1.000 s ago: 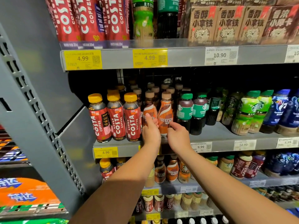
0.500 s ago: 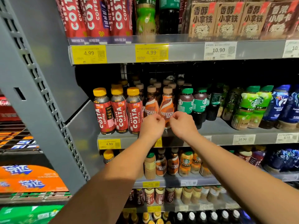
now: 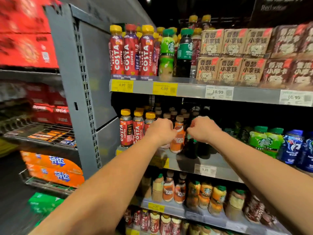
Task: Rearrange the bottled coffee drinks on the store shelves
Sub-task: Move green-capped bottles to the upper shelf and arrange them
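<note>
Left hand (image 3: 161, 131) and right hand (image 3: 202, 128), fingers curled, flank an orange Nescafe bottle (image 3: 177, 138); grasp unclear.

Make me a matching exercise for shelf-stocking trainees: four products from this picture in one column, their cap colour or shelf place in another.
Things:
1. Costa bottles beside the left hand
2. Nescafe bottle between the hands
3. Green Starbucks bottles past the right hand
4. Brown cartons

Matches:
A. brown cap
B. top shelf, stacked
C. yellow caps
D. green caps

Pairs: 1-C, 2-A, 3-D, 4-B
</note>
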